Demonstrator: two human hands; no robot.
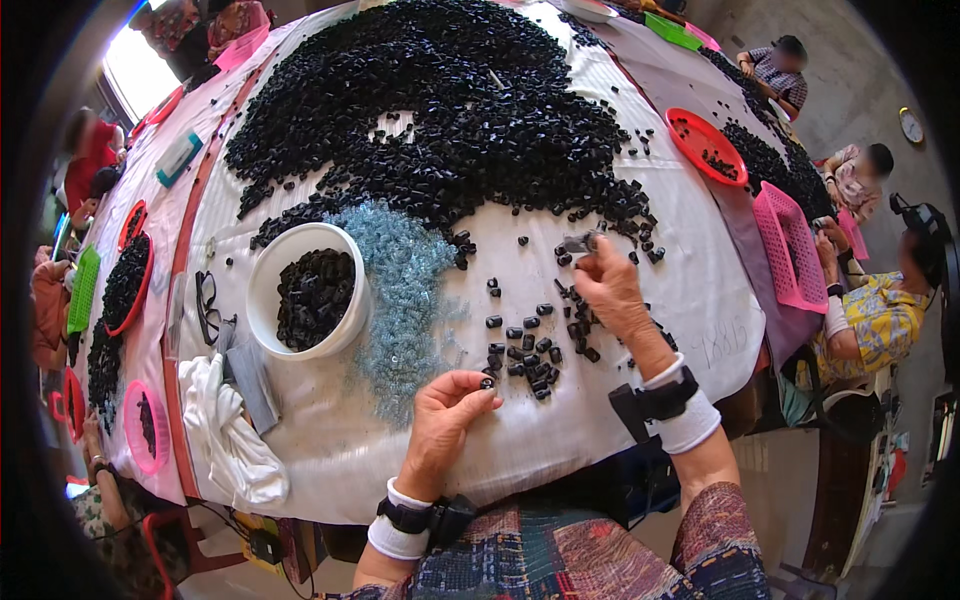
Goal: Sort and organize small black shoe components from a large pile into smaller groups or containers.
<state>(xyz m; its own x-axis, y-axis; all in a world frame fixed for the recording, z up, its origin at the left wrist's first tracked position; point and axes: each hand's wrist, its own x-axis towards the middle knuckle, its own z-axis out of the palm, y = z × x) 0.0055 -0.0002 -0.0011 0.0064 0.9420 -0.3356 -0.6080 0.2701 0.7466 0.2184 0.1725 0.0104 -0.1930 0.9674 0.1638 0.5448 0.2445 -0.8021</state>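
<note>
My left hand [447,415] is closed in a pinch on a small black cap-like piece [487,383] whose light round end faces up. Farther right and higher over the table, my right hand [612,287] is closed around a small greyish tool [578,243]; its exact kind is too small to make out. Between the hands lie several loose black pieces [530,342], short and cylinder-shaped. Just left of them spreads a heap of small pale blue see-through bits [405,310]. A huge mound of black pieces [400,100] covers the table's far part.
A white tub [258,305] half full of black pieces stands left. Eyeglasses [206,300], a white cloth [225,435] and a grey cloth [253,385] lie beside it. A red tray [690,160] and a pink basket [775,250] are at right. Other people sit along both sides.
</note>
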